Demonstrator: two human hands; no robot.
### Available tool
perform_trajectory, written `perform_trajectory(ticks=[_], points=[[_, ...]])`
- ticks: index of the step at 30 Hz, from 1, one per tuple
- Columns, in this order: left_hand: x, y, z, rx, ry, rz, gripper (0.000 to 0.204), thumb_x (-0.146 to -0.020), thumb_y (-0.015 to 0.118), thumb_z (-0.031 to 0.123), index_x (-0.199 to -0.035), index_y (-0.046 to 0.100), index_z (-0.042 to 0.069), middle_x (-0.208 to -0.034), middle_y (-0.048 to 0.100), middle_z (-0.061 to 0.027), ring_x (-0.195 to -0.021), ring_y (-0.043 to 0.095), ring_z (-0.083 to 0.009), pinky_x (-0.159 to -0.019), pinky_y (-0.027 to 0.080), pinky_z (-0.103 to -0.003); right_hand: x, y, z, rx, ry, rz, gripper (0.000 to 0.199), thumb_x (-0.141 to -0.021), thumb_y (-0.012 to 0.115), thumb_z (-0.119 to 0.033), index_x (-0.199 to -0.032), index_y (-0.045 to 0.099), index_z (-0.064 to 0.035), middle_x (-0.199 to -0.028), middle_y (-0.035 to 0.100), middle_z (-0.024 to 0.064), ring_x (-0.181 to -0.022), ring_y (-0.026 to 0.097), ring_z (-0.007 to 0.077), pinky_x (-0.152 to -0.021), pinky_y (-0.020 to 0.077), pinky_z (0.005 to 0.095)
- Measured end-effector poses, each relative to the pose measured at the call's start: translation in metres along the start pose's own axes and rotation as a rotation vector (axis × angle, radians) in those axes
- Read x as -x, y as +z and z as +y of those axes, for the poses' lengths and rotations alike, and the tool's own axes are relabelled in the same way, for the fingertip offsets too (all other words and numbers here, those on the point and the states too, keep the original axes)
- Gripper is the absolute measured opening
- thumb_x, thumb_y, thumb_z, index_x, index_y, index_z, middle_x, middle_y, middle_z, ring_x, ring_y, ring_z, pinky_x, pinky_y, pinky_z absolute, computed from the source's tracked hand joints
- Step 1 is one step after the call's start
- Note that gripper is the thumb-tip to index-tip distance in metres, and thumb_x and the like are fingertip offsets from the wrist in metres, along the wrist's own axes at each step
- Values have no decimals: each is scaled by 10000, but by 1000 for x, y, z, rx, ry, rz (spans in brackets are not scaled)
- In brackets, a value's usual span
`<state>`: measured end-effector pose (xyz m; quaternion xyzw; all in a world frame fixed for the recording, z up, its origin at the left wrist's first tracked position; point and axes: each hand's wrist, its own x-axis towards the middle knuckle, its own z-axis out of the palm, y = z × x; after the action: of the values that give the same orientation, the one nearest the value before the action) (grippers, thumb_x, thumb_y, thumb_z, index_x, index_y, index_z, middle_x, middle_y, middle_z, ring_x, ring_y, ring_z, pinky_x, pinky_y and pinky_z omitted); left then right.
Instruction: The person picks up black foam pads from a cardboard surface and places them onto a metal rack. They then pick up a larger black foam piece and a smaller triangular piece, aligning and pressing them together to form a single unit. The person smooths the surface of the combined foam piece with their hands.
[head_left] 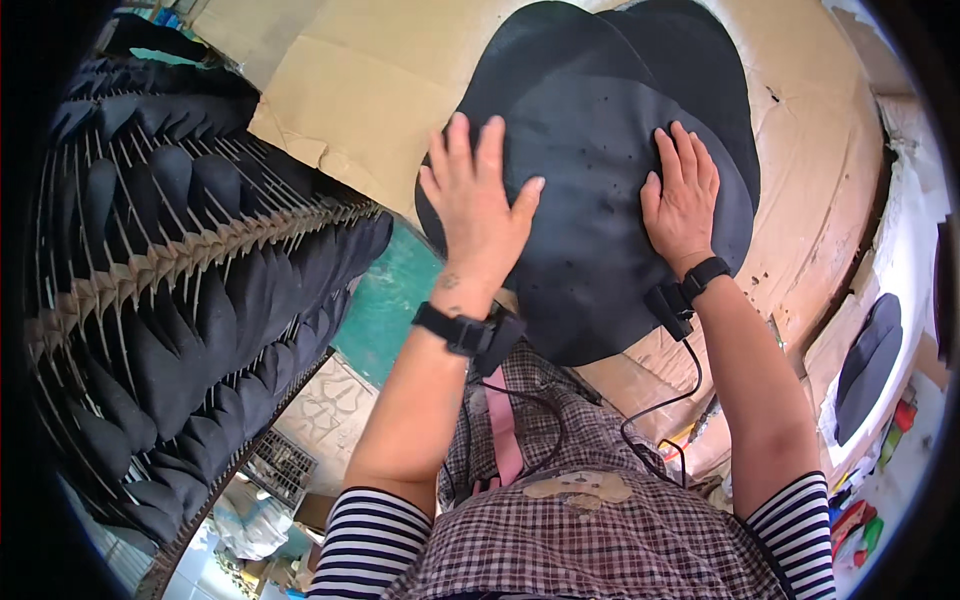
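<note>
Cardboard table (330, 90); rack (180, 270) beside; both hands' fingers (470, 150) spread on black sheet (590, 130).

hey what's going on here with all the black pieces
A person presses both palms flat on the top dark rounded sheet of a small overlapping stack lying on a cardboard-covered bench. The left hand and right hand lie spread apart, fingers open. To the left, a rack holds rows of similar black pieces on edge.
</note>
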<state>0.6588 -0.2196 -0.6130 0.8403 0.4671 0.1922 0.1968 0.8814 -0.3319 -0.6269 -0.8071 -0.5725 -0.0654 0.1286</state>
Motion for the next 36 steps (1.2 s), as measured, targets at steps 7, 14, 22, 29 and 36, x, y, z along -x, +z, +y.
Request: perform_trajectory(ticks=[7,14,22,29,36], points=[[8,1,-37,-43,-6,17,696,-882,700,294,-1492,386,174,-1552,286,-210,-1436,218,-467,-1152,164,-603,5,1,5,9,6,7,526,-885,535,-211,-1399,498,-103,-1485,435,102,-1382,364,320,-1156,266,468],[-9,4,-11,-62,-12,-64,813,-846,736,367,-1519,323,175,-1554,280,-222,-1448,198,-465,-1152,153,-609,2,2,-1,-9,13,-9,524,-886,529,-213,-1399,498,-113,-1487,430,97,-1384,359,321,-1157,263,471],[-13,-21,-55,-139,-6,-104,797,-835,749,362,-1506,370,160,-1568,269,-233,-1460,195,-451,-1169,129,-593,2,-1,2,-2,26,-13,530,-881,536,-213,-1401,501,-118,-1489,428,95,-1379,365,318,-1157,264,482],[-17,-11,-14,-110,59,-117,802,-843,739,373,-1507,352,146,-1561,279,-218,-1456,203,-447,-1159,159,-595,1,0,-1,-10,35,-19,529,-878,542,-209,-1397,502,-112,-1483,433,98,-1371,373,319,-1154,268,482],[-4,-3,-47,-83,22,-66,720,-886,684,365,-1496,375,139,-1572,293,-181,-1463,213,-428,-1153,149,-617,1,0,2,-49,33,68,437,-853,588,-162,-1285,579,-99,-1372,508,95,-1308,432,314,-1103,323,461]])
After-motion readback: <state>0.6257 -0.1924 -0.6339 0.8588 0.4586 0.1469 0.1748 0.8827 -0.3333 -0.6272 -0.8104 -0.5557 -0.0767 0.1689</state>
